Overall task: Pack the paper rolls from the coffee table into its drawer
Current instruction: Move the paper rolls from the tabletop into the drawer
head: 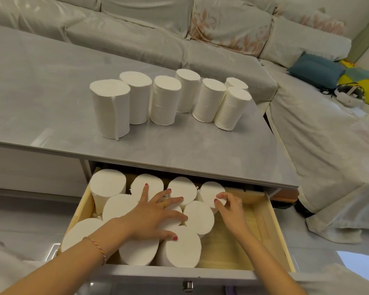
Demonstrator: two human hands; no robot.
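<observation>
Inside drawer (273,226): left hand (158,211) spread flat atop upright rolls (136,250); right hand (230,206) pinching far-right roll (210,191) rim.

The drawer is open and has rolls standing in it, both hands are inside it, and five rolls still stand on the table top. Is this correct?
Not quite. The head view shows seven rolls on the table top, not five. The rest holds: the drawer is open with rolls standing in it, and the left hand and right hand are inside.

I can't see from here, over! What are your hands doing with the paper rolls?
Left hand flat on rolls in drawer. Right hand pinching back-right roll. Seven rolls upright on coffee table. Nothing blocking.
</observation>
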